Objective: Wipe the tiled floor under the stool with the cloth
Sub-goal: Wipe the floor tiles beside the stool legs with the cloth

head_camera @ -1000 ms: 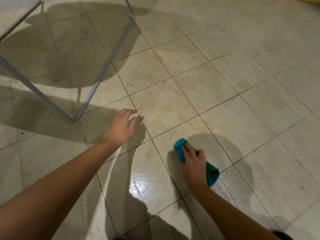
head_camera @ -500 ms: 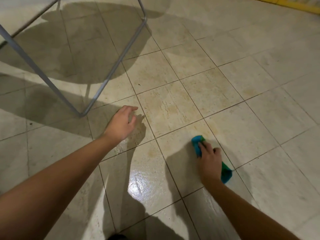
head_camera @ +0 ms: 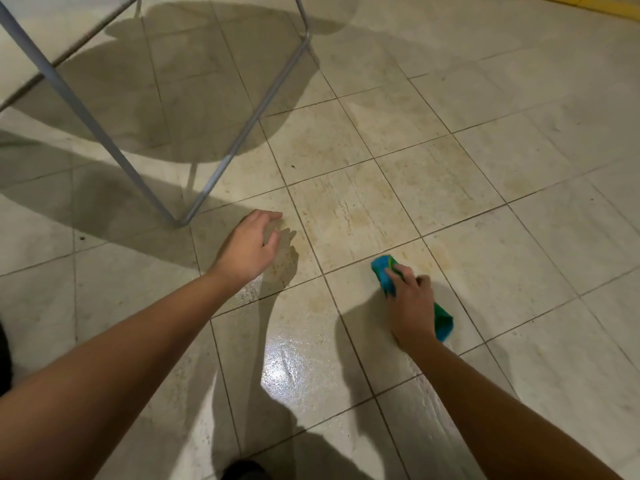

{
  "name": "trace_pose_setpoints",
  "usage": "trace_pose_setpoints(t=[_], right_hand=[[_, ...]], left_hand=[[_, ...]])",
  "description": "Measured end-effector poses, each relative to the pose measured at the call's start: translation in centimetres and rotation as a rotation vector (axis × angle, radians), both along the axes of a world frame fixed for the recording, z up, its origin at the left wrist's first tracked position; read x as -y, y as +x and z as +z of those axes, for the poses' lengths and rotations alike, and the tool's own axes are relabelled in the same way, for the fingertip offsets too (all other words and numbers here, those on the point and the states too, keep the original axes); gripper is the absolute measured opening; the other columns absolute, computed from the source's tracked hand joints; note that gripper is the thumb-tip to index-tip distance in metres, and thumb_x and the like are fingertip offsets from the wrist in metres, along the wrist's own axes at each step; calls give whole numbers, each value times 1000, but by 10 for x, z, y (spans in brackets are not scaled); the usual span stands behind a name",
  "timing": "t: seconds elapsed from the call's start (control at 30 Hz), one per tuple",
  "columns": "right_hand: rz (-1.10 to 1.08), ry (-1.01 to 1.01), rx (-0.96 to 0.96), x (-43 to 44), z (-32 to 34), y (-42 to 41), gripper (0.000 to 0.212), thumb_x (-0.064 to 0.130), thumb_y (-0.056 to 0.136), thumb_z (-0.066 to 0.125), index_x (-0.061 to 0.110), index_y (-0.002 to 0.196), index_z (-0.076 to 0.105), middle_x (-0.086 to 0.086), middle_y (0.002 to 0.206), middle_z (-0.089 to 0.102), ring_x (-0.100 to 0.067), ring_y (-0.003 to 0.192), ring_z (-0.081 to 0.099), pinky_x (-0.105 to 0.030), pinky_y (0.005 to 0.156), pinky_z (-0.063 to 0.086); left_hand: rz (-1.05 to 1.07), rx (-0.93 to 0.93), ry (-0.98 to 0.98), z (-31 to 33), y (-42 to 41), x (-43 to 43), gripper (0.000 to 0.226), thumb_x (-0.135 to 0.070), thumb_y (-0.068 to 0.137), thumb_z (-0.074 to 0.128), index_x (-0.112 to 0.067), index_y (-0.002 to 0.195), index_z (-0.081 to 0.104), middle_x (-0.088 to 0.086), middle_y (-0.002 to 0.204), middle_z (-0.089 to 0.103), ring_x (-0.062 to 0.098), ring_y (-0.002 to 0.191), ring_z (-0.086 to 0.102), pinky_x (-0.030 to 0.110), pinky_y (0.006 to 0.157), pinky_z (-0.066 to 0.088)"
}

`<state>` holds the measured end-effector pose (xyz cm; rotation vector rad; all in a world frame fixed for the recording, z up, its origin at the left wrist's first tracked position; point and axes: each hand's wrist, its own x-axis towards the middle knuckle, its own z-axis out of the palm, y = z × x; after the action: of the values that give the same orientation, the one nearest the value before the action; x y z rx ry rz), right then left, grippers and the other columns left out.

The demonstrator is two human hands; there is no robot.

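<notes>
Cloth (head_camera: 382, 271) lies right of the stool (head_camera: 239, 136), long axis slanting toward it, gripped in our right hand (head_camera: 412, 306); our empty, relaxed left hand (head_camera: 249, 247) hangs nearer.

Dim, yellowish light — hard shadows on the floor (head_camera: 519, 202), bright glare on 1 shiny tile (head_camera: 284, 368); edges bow slightly.

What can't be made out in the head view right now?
Stool: seat cut off by the top edge; only metal legs show.
Cloth: middle hidden under the right hand holding it; underside of the grip unseen.
Left hand: seen from its back; contact with the tiled floor unclear.
Dark shape: cut off by the bottom edge, unidentifiable.
Yellow strip: cut off at the top-right corner.
</notes>
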<state>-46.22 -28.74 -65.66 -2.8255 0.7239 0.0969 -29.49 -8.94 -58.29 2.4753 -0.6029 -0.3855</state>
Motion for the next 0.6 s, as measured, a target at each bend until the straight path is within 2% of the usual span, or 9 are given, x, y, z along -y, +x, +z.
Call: trace_pose_setpoints(t=[0.13,0.17,0.23,0.3,0.37,0.43,0.5,0.57,0.6], right_hand=[[-236,178,13,-36,-2,-25,53,1,90,48,21,138,36,1,144,34,-21,106,40,-32,97,36],[-197,188,34,-54,0,-28,54,1,85,55,19,134,43,-1,140,41,-21,101,45,-33,92,41],[16,185,96,-87,-1,-26,56,6,59,81,15,111,65,-4,116,63,-22,78,56,-33,69,52],[217,112,58,-105,-2,-12,60,18,40,90,19,97,72,2,99,69,-16,62,55,-25,56,49],[332,45,55,-104,-3,11,58,23,41,88,22,97,72,7,95,70,-11,58,50,-19,52,43],[337,32,62,-92,-5,32,52,18,47,87,22,97,72,6,97,70,-11,62,50,-22,51,43],[225,195,83,-78,-5,43,50,4,59,80,20,105,68,2,112,66,-14,91,50,-27,70,49],[125,285,105,-61,-10,42,50,-3,77,62,16,123,57,-3,134,50,-21,122,36,-38,100,37],[105,274,62,-55,-6,38,50,-1,83,55,17,130,50,-4,140,41,-27,127,33,-42,104,30]], left_hand=[[48,-10,-15,0,2,-4,36,-16,94,41,-13,130,46,3,136,47,20,117,49,22,92,34],[62,-17,-12,0,3,-3,36,-17,94,41,-14,130,46,3,135,47,24,112,53,23,86,37],[74,-26,-7,1,3,-2,36,-17,95,41,-14,130,46,2,134,48,32,105,56,24,78,39],[59,-15,-18,0,2,-2,36,-15,94,41,-13,130,47,4,135,48,26,114,52,23,88,37],[43,-1,-29,0,2,-3,36,-14,94,42,-11,129,47,6,135,48,20,122,46,20,95,31],[41,-1,-35,0,2,-4,36,-14,94,41,-10,129,47,6,135,48,19,122,45,17,94,28],[53,-12,-33,1,2,-6,36,-16,95,41,-13,130,46,4,135,48,21,119,48,19,92,32],[88,-38,-21,2,2,-8,35,-19,95,40,-17,130,46,3,132,49,30,109,55,26,84,41],[98,-38,-6,3,3,-9,35,-21,95,40,-18,130,45,2,130,50,34,105,56,31,82,45]])
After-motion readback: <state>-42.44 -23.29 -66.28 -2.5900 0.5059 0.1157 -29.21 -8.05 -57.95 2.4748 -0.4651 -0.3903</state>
